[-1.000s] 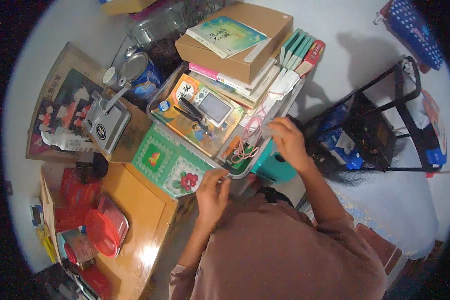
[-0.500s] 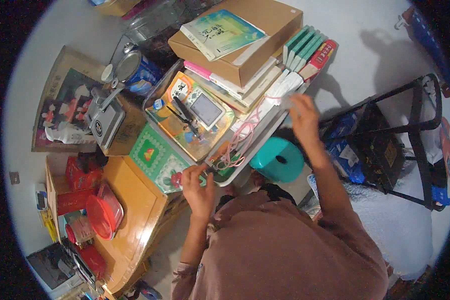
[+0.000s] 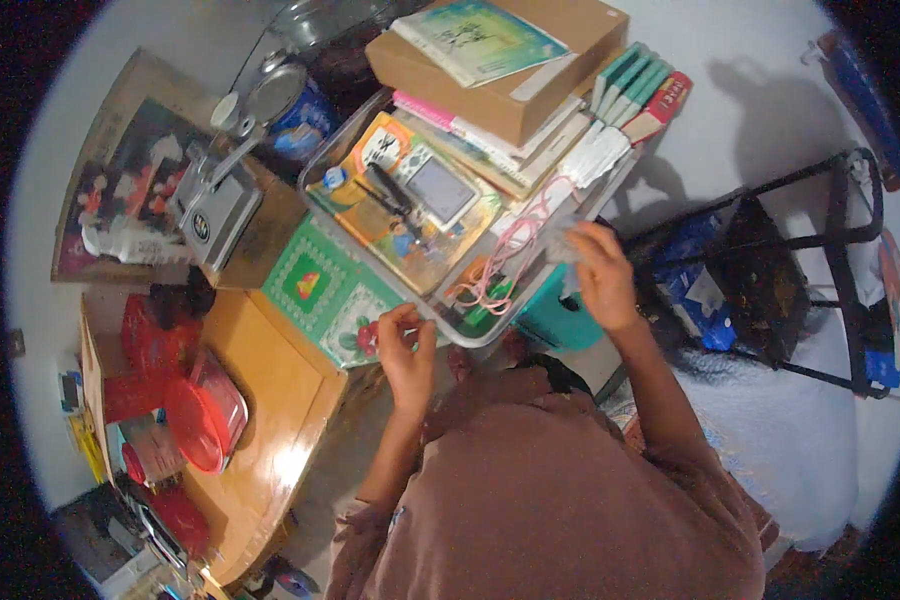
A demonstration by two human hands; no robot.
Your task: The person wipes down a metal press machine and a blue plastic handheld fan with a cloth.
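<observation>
My right hand (image 3: 604, 278) is closed on a crumpled translucent scrap (image 3: 562, 240), perhaps thin plastic, over the near right edge of a grey tray (image 3: 490, 335). My left hand (image 3: 407, 352) is by the tray's near left corner, thumb and fingers apart, with nothing visible between them. Between the hands, a tangled pink cord (image 3: 492, 290) lies in the tray. Beyond it, a white handheld device (image 3: 442, 190) and a dark slim object (image 3: 390, 188) rest on an orange picture book (image 3: 370, 230). White paper-like strips (image 3: 595, 155) lie at the tray's right side.
A cardboard box (image 3: 510, 100) with a green-yellow book (image 3: 480, 40) on it stands at the back, beside green-spined books (image 3: 630, 85). Left are a blue can (image 3: 302, 130), a wooden table (image 3: 260, 400) and a red basin (image 3: 198, 425). A teal stool (image 3: 560, 320) is below the tray.
My right hand has drawn nearer, away from the white strips, with the translucent scrap in its fingers. My left hand has shifted slightly up beside the tray corner. The whole view has tilted a little.
</observation>
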